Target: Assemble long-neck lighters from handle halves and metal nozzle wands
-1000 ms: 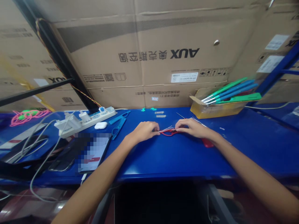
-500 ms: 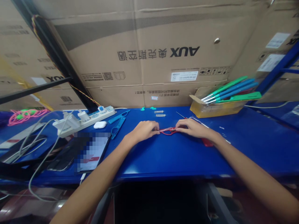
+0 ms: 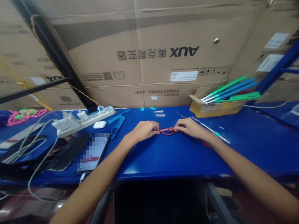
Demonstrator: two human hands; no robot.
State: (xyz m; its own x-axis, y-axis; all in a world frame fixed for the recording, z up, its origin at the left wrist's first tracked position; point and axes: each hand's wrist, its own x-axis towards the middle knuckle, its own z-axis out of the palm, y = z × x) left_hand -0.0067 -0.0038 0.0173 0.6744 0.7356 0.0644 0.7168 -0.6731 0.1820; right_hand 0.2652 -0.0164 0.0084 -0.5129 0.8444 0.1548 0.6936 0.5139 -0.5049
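My left hand (image 3: 146, 130) is closed, its fingertips pinching the left end of a slim red plastic piece (image 3: 166, 133) with a looped opening. Thin white strands, perhaps wires, run along its upper side. My right hand (image 3: 188, 127) has its thumb and fingers together at the other end, near a small dark part. Just beyond the right hand a thin metal shaft (image 3: 181, 114) pokes out, its far part hidden. A long silvery rod (image 3: 207, 126) with a green section lies beside the right forearm. Some red item under that wrist is mostly covered.
Two blue plastic pieces (image 3: 117, 127), a white earbud case (image 3: 99, 124) and a power strip (image 3: 87, 121) lie left. Small clear parts (image 3: 160, 115) and green bits (image 3: 152, 108) sit behind. A yellow box (image 3: 217, 109) holds green and blue tools. A phone (image 3: 94, 152) lies front left.
My right hand has shifted slightly left along the red piece. More of the silvery rod and its green section shows; less of the red item under the wrist does. My left hand stays put.
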